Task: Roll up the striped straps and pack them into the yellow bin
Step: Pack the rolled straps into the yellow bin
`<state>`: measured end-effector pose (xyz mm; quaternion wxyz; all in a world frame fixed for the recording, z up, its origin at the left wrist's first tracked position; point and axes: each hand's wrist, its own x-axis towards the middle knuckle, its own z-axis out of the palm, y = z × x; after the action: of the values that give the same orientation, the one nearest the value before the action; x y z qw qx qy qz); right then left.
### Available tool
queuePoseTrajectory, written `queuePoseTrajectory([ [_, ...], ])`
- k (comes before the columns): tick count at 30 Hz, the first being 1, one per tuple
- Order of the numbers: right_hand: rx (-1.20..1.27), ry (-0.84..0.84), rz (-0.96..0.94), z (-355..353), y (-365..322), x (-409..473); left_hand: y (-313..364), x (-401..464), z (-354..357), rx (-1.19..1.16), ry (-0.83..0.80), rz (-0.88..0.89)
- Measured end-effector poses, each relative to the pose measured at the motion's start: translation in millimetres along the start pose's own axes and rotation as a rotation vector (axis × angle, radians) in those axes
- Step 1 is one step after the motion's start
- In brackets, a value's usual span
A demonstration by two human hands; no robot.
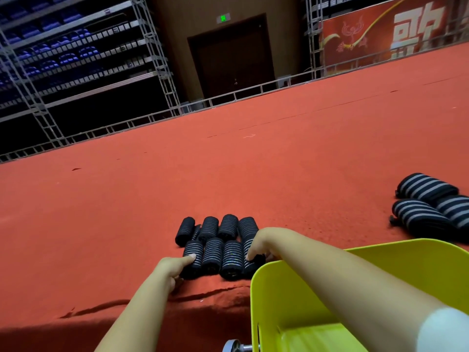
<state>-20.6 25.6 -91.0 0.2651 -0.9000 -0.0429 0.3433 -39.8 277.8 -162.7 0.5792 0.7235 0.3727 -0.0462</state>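
Note:
Several rolled black straps with thin white stripes (220, 243) lie in two rows on the red carpet. My left hand (172, 269) grips the near-left roll (193, 252), thumb on top. My right hand (261, 246) grips the near-right roll (250, 265), its fingers curled over it. The yellow bin (279, 301) stands at the lower right, just right of the near row; my right forearm reaches across above its open top. Only bare yellow floor shows in the visible part of the bin.
Three larger rolled straps with wider grey stripes (431, 204) lie on the carpet at the far right. The red carpet (177, 179) stretches ahead to a metal truss edge (152, 118). A metal wheel or knob (234, 346) shows by the bin's base.

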Motion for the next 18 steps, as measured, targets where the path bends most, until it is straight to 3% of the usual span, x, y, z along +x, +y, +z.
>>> queuePoseTrajectory([
  [5,-0.030,0.076,-0.076,-0.4,-1.1,-9.7,8.7,-25.9,7.4,0.027,0.069,0.064],
  [10,0.093,0.247,-0.115,-12.4,0.3,-27.4,9.4,-59.4,-3.4,-0.048,0.118,0.111],
  [13,0.248,0.357,-0.132,-22.9,7.5,-42.4,12.4,-87.3,-12.9,-0.106,0.098,0.186],
  [18,0.478,0.357,-0.228,-36.3,27.0,-75.1,26.4,-143.1,-15.9,-0.155,-0.035,0.356],
])
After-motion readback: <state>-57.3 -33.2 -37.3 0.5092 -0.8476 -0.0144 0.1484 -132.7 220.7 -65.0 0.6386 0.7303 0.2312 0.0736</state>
